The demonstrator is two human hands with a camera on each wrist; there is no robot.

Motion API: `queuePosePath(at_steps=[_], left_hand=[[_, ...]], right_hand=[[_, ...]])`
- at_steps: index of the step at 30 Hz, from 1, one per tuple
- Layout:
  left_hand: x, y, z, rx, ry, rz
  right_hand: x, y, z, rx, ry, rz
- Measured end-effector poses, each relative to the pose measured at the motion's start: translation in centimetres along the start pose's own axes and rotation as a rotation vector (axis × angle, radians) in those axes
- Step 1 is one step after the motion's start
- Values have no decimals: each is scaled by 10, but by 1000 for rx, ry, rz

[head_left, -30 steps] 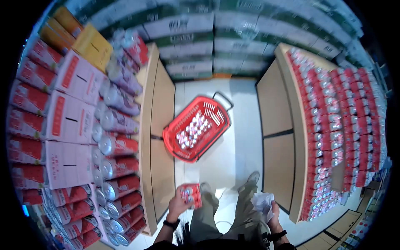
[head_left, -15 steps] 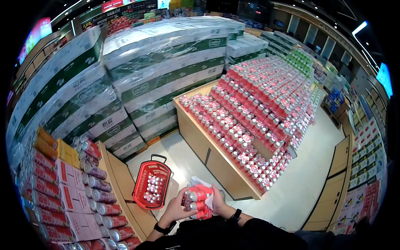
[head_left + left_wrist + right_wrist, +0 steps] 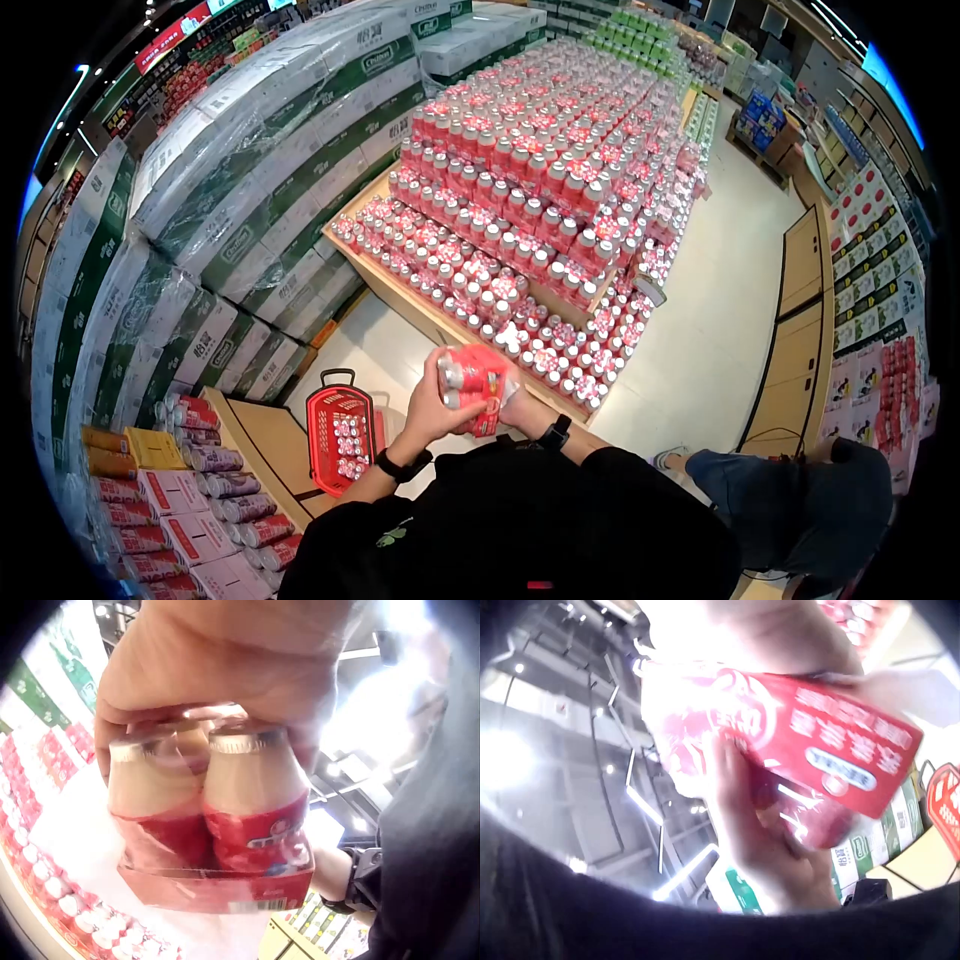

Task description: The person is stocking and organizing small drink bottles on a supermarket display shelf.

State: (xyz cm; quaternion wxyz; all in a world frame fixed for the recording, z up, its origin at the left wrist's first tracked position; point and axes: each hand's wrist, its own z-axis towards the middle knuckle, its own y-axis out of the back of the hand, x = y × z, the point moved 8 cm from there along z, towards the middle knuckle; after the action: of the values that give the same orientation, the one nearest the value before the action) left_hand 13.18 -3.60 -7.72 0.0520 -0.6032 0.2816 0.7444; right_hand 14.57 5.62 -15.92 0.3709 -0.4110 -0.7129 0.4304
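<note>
Both hands hold a shrink-wrapped pack of small bottles (image 3: 478, 385) with a red cardboard sleeve, in front of the chest. My left hand (image 3: 428, 408) grips it from the left. In the left wrist view, that hand (image 3: 225, 660) spans the silver caps, and the pale bottle necks show over the red tray edge. On the pack's other side is my right hand (image 3: 522, 408), partly hidden behind it. In the right wrist view the right hand (image 3: 757, 634) lies along the sleeve, with crumpled white paper (image 3: 919, 694) beside it.
A red shopping basket (image 3: 325, 455) with several similar packs stands on the floor at left. A stepped display of red-wrapped bottles (image 3: 520, 190) rises ahead. Wrapped cartons (image 3: 290, 190) are stacked behind. Canned drinks (image 3: 240, 508) fill the left shelf. A person in jeans (image 3: 790, 510) stands at right.
The view has swung up and right from the basket to the bottle display. The right hand, earlier apart with white paper, has joined the left at the pack, which is now raised and turned.
</note>
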Motion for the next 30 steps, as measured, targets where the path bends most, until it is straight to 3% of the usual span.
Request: queuePosePath(at_steps=[2,4,6,7,10,12,13,15,22,24,26,28,30], left_hand=[[21,-16,21,-42,102,-91],[22,-28,36,-79,106,-47],[39,-44,42,-57,224,-107],[49,-51,45,-48,237,-179],[48,-60,47,-31,251,-256],[33,-60,53,-39,217,-219],[15,-60,58,-42,110,-180],[1,-61,69,-45,-43,-12],[9,-86,101,36,-158,267],[19,-101,109,107,-66,328],[21,-116,116,111,-153,352],[34,-132,128,153,-97,371],[51,-143,142,87,-113,469]], right_hand=[[27,-17,-17,-28,47,-282],[48,9,-9,-197,227,-315],[70,39,2,-265,406,-594],[76,53,8,-278,414,-716],[84,5,-14,-123,290,-387],[83,16,-5,-56,118,-116],[81,19,-2,-52,66,-60],[78,36,2,-56,-5,-42],[88,109,0,-226,-125,-146],[96,139,1,-341,-115,-145],[93,167,-1,-219,-201,-226],[98,185,-17,-222,-196,-241],[110,205,-42,-406,-153,-321]])
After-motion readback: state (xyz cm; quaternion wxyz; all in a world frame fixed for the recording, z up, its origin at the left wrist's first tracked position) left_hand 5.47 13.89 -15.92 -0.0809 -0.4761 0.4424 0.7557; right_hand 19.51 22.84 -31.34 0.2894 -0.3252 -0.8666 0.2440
